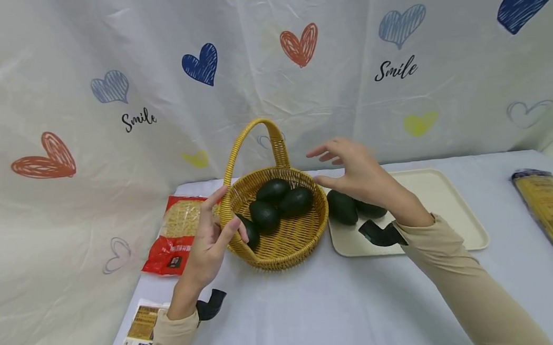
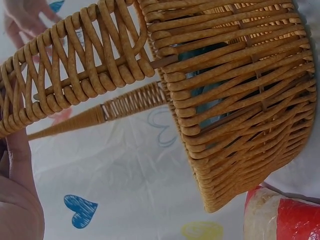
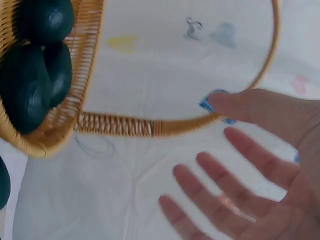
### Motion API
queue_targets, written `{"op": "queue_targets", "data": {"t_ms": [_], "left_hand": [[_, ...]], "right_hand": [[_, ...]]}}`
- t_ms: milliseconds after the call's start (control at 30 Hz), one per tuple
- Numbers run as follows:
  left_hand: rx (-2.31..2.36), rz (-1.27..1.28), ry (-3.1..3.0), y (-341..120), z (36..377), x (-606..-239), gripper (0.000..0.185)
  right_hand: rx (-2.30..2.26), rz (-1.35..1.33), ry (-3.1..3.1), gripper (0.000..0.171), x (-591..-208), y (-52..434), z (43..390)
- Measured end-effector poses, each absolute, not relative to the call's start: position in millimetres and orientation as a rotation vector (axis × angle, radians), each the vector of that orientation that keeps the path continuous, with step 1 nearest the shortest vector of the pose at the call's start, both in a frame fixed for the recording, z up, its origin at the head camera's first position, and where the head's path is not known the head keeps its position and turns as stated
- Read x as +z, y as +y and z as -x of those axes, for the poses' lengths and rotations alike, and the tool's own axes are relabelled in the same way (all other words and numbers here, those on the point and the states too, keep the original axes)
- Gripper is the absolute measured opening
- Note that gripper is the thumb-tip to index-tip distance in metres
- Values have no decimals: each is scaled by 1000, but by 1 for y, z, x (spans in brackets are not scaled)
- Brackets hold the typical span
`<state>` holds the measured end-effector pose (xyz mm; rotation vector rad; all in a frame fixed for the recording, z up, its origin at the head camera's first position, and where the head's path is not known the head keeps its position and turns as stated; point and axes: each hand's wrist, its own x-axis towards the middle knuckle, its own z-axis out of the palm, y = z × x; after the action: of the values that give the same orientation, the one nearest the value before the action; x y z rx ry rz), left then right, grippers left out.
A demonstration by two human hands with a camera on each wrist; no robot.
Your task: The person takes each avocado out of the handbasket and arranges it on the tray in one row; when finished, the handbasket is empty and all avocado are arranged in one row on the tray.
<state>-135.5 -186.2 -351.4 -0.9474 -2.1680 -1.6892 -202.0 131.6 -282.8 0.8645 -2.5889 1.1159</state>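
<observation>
A yellow wicker basket [image 1: 300,245] with a tall arched handle [image 1: 232,159] holds several dark green avocados [image 1: 265,215]. My left hand [image 1: 205,250] grips the left foot of that handle, its index finger stretched up along the wicker; in the left wrist view the handle hides part of the hand. To the basket's upper right, my right hand [image 1: 357,175] hovers with fingers spread and nothing in them, apart from the rim. Below it, more avocados [image 1: 342,208] lie at the left end of a cream tray [image 1: 450,209], partly covered by the hand.
Left of the basket lies a red and clear bag of dry noodles or pasta [image 1: 180,226]. A white and brown packet [image 1: 141,334] sits near the front left edge. A long yellow packet [image 1: 550,214] is at the far right. Behind the table hangs a heart-printed cloth [image 1: 253,100].
</observation>
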Motion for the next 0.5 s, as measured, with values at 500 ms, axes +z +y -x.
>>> {"op": "queue_targets", "data": {"t_ms": [500], "left_hand": [[-1677,896,-2212,-188,136,-351,60]], "right_hand": [[1283,-1229,-2549,41,-366,96,234]]}}
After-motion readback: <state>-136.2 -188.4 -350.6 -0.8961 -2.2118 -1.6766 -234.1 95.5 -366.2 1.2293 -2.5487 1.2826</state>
